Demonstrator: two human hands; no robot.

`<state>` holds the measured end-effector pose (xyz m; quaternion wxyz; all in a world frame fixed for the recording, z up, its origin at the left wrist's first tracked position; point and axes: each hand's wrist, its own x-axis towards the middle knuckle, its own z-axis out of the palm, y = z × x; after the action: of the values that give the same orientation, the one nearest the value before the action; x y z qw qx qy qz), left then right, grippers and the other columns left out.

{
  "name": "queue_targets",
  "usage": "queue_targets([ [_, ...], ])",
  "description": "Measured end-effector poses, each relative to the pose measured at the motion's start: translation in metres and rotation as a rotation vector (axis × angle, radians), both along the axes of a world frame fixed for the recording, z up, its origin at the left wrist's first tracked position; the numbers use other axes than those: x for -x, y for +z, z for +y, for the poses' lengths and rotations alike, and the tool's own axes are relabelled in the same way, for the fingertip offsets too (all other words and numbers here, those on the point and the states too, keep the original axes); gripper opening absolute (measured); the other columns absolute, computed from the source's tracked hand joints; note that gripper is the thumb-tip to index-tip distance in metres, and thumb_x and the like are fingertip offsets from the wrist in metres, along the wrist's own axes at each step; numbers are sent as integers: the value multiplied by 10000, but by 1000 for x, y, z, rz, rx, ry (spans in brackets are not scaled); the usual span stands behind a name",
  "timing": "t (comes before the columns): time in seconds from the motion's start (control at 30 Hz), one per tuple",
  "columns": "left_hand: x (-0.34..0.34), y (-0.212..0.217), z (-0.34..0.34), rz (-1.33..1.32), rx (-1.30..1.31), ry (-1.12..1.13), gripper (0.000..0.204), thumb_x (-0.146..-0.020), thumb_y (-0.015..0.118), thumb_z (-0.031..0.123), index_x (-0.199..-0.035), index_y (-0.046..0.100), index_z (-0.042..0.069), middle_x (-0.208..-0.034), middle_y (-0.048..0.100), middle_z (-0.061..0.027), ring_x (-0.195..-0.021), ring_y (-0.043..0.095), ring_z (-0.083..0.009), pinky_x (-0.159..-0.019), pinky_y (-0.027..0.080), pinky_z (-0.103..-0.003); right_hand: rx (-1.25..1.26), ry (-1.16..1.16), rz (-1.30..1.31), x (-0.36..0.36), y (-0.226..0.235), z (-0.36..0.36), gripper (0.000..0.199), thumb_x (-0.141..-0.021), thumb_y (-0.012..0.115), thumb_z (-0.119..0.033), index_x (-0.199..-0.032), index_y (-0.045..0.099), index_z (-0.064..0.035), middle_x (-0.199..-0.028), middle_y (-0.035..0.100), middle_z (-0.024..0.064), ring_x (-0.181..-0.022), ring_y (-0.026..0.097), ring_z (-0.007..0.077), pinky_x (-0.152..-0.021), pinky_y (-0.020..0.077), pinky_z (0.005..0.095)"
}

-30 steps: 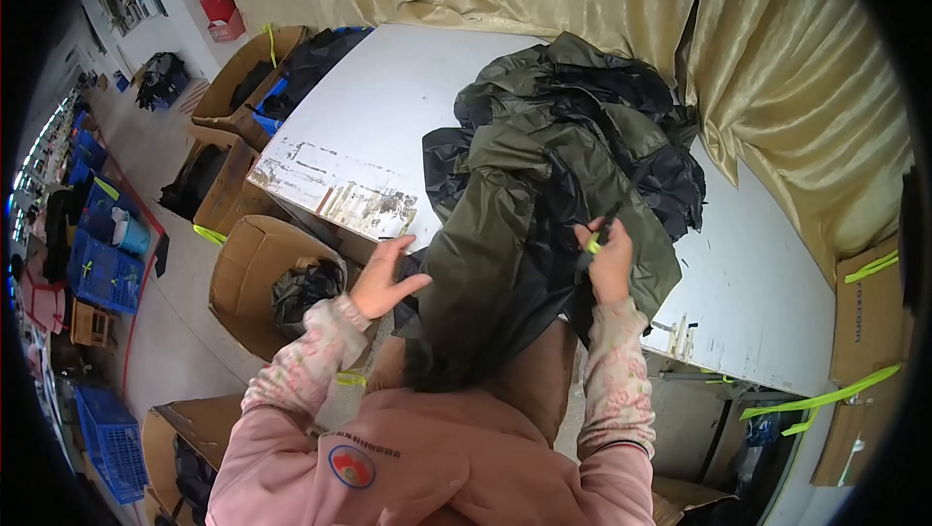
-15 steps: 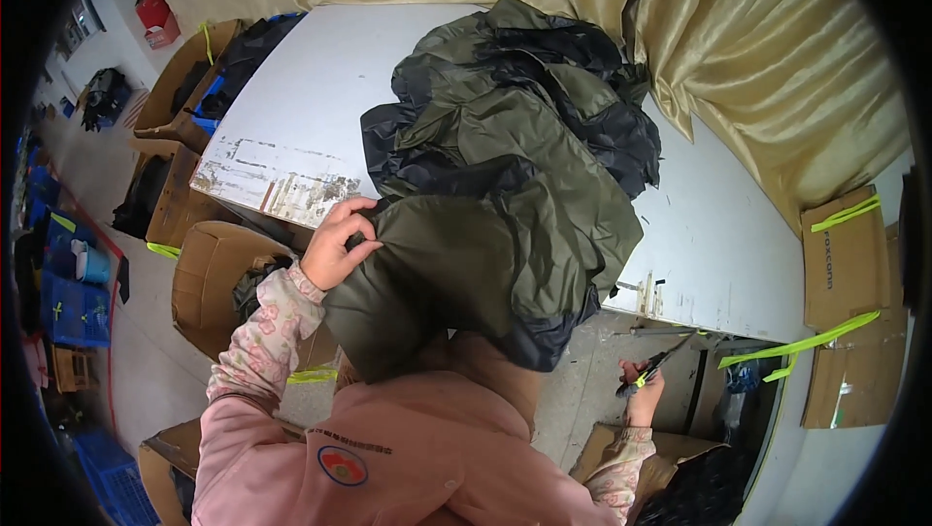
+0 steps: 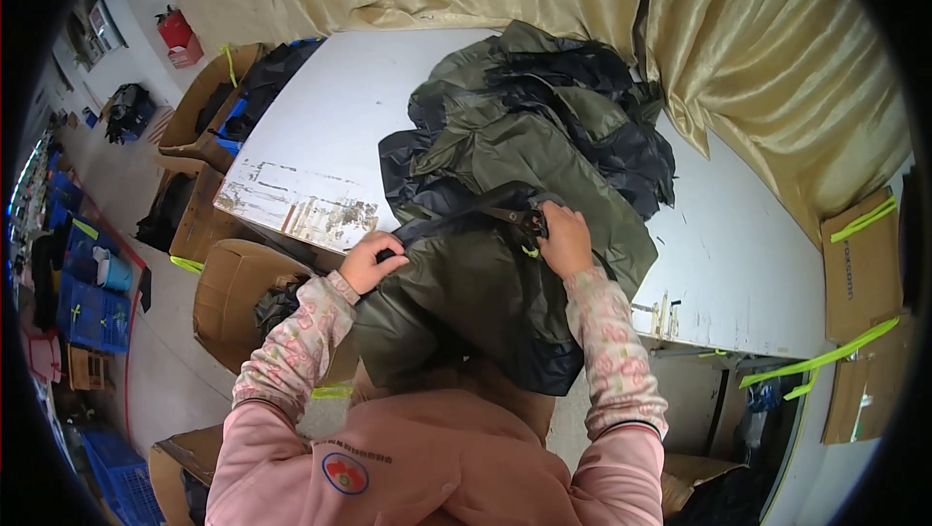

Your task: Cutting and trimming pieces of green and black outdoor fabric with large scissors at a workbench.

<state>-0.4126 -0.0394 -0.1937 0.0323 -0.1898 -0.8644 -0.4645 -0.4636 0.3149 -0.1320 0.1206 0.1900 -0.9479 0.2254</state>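
Observation:
A large crumpled piece of olive-green and black thin fabric (image 3: 539, 152) lies on the white table and hangs over its front edge toward my lap. My left hand (image 3: 372, 262) is closed on the fabric's edge at the left, pinching it between thumb and fingers. In my right hand (image 3: 567, 239) is a pair of dark scissors (image 3: 524, 222) with a bit of yellow-green strip at the handle. Their blades point left along the black band of the fabric, toward my left hand. Whether the blades are cutting into the cloth I cannot tell.
The white table (image 3: 301, 128) has a worn, peeling front edge. Gold curtains (image 3: 767, 70) hang behind it. Cardboard boxes (image 3: 233, 283) stand close by on the left, and another cardboard box (image 3: 849, 274) is at the right. Blue crates (image 3: 97, 312) line the far left.
My right hand has come up from the lower right with the scissors and is now over the fabric. My left hand still grips the fabric's edge. The whole view has shifted slightly.

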Motion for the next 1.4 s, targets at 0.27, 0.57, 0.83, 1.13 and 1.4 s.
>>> queue_targets([
  [0.27, -4, 12, -12, -143, -171, 113, 115, -894, 597, 93, -872, 496, 44, -720, 458, 20, -674, 406, -50, -629, 376, -211, -17, -30, -117, 17, -37, 14, 341, -646, 702, -56, -941, 531, -65, -873, 622, 113, -898, 569, 308, -770, 403, 409],
  [0.57, 8, 3, -8, -196, -389, 36, 95, -912, 576, 89, -897, 492, 51, -721, 411, 55, -665, 364, -28, -605, 337, -184, -100, 256, 36, 31, -35, -24, 398, -600, 705, -41, -953, 526, -84, -852, 617, 102, -860, 569, 302, -785, 387, 397],
  [0.83, -10, 16, -17, -159, -85, -102, 268, -777, 735, 157, -925, 547, 36, -729, 470, -20, -711, 460, -140, -659, 406, -293, 333, 190, -350, 37, -42, 20, 338, -672, 644, 50, -982, 533, -25, -837, 616, 111, -870, 622, 306, -744, 477, 378],
  [1.13, -3, 1, -24, -51, -119, -42, 117, -836, 659, 86, -900, 623, -4, -828, 621, -59, -752, 578, -146, -710, 457, -266, 556, 191, -637, -34, 94, 84, 230, -769, 705, 23, -842, 497, -44, -792, 575, -8, -741, 548, 60, -676, 456, 222],
  [1.4, 22, 52, -19, -553, -427, -177, 143, -923, 565, 132, -872, 602, 3, -795, 567, 53, -766, 496, -31, -718, 422, -198, 773, -53, -684, -68, 82, 114, 216, -784, 693, 9, -833, 501, -77, -699, 520, -43, -598, 506, 37, -549, 411, 198],
])
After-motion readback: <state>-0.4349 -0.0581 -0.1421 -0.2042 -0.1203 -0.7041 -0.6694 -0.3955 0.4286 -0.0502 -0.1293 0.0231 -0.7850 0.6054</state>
